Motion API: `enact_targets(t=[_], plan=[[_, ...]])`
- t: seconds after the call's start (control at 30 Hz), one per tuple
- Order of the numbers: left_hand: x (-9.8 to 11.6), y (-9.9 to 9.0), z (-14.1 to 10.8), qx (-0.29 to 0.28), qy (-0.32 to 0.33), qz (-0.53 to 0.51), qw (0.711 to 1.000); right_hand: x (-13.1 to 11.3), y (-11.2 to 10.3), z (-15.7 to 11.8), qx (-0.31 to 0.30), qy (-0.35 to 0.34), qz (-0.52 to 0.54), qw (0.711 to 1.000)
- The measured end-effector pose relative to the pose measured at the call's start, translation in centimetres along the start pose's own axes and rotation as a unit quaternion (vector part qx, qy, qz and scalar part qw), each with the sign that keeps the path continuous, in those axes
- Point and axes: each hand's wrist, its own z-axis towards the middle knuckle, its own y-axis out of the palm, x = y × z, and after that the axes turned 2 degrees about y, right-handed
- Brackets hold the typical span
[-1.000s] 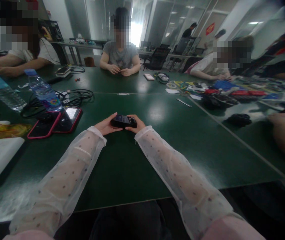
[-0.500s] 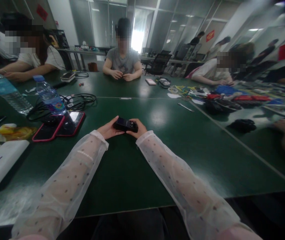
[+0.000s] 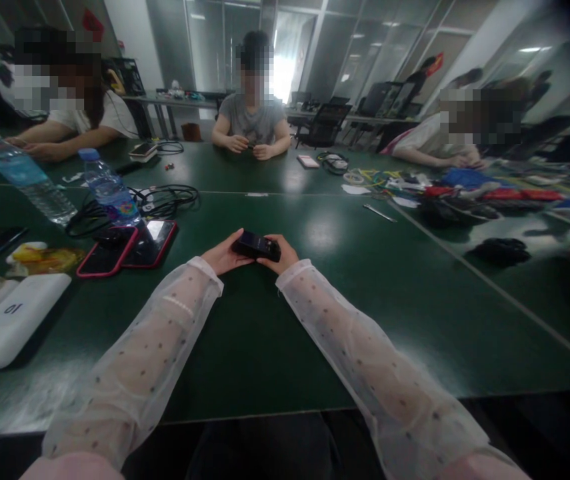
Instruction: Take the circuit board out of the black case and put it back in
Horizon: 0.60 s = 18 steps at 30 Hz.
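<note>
A small black box-shaped device (image 3: 253, 245) with a dark, screen-like face and small controls near its right end is held just over the green table. My left hand (image 3: 223, 255) grips its left end, the thumb along the upper edge and the fingers beneath. At the other end, my right hand (image 3: 285, 255) is closed around it, with the thumb near the controls. Sheer dotted sleeves cover both forearms. Left of my hands lie two red-cased phones (image 3: 107, 252), overlapping. The kind of device cannot be made out.
Two water bottles (image 3: 107, 187) and coiled black cables (image 3: 169, 197) are at left, near a white power bank (image 3: 19, 320). A pen-like stick (image 3: 379, 213) and a black bundle (image 3: 499, 251) lie at right. A heap of cables and bags (image 3: 465, 190) is farther back. Several people sit around the table (image 3: 365, 287).
The view has turned slightly left, so most things appear farther right. Both hands keep their hold on the black device. The person opposite has raised their hands slightly.
</note>
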Motion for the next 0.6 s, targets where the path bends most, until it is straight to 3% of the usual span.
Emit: enact_targets(t=[0.6], plan=[[-0.03, -0.14, -0.18, -0.001, 0.010, 0.030, 1.000, 0.46, -0.06, 0.08, -0.020, -0.045, -0.012, 0.999]])
